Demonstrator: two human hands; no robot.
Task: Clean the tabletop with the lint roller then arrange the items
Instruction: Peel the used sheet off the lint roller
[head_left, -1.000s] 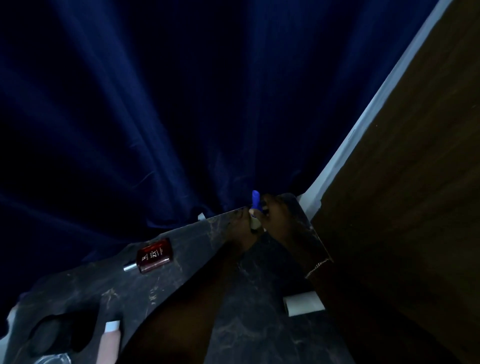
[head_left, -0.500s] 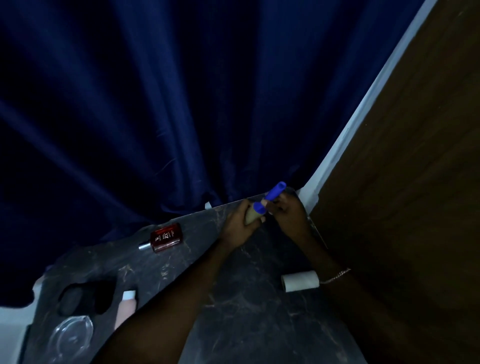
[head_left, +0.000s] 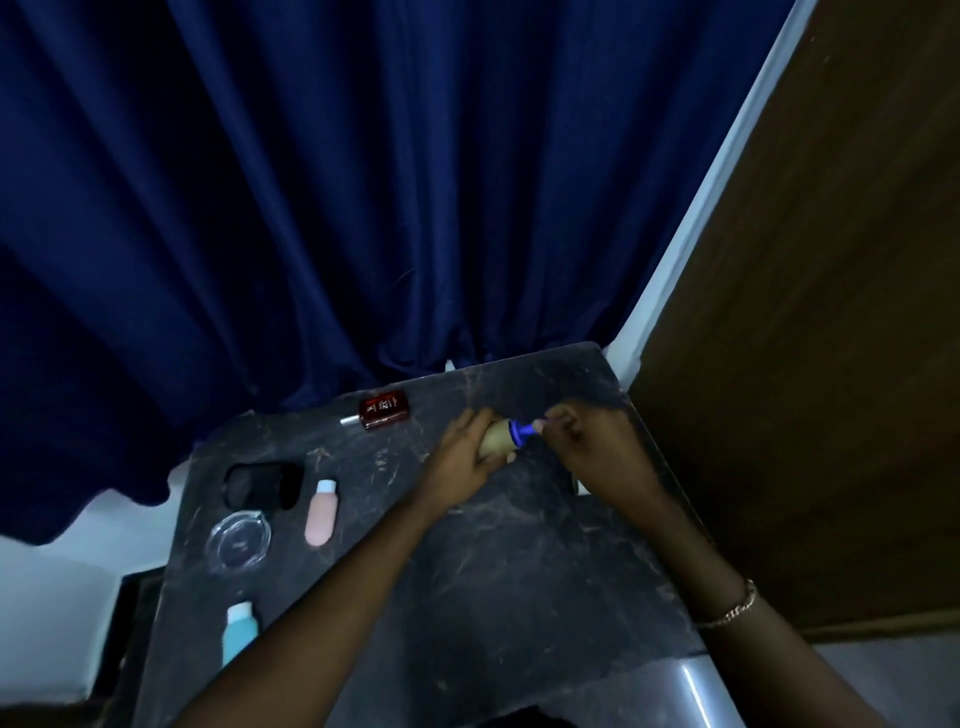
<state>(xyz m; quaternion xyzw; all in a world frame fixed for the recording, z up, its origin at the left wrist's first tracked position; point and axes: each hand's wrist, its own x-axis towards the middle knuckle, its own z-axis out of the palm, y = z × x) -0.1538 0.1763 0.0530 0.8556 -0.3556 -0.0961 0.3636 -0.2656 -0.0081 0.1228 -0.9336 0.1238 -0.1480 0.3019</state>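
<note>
The lint roller (head_left: 497, 439) has a tan roll and a blue handle, and it lies sideways just above the far part of the dark marble tabletop (head_left: 519, 571). My left hand (head_left: 460, 460) wraps around the tan roll. My right hand (head_left: 597, 447) pinches the blue handle end. A sliver of a white roll (head_left: 574, 487) peeks out under my right hand. A red perfume bottle (head_left: 383, 409) lies near the far edge.
On the left of the table lie a black object (head_left: 262, 484), a pink bottle (head_left: 322, 513), a clear glass dish (head_left: 239, 540) and a light blue bottle (head_left: 239, 631). A dark blue curtain (head_left: 363, 182) hangs behind. A brown wooden panel (head_left: 805, 338) borders the right side.
The view has tilted down, showing more of the table. The roller's handle has swung from upright to sideways in my hands. The white roll is now mostly covered by my right hand.
</note>
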